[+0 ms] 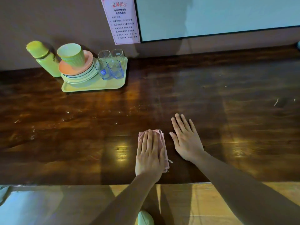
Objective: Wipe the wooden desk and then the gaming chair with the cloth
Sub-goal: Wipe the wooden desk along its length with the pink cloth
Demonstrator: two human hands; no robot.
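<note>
A dark, glossy wooden desk [211, 95] fills the view from left to right. A folded pink cloth [163, 143] lies flat on it near the front edge. My left hand [150, 153] rests palm down on top of the cloth, fingers together, pressing it to the wood. My right hand [186, 140] lies flat on the bare desk just to the right of the cloth, fingers spread, holding nothing. Small pale specks and wet-looking spots dot the desk to the left of the cloth. No gaming chair is in view.
A pale green tray [90, 87] at the back left carries stacked plates [78, 73], a green cup [71, 56] and several clear glasses [112, 65]. A green flask [43, 59] stands left of it. A pink notice [121, 20] and a white panel [211, 15] hang on the wall.
</note>
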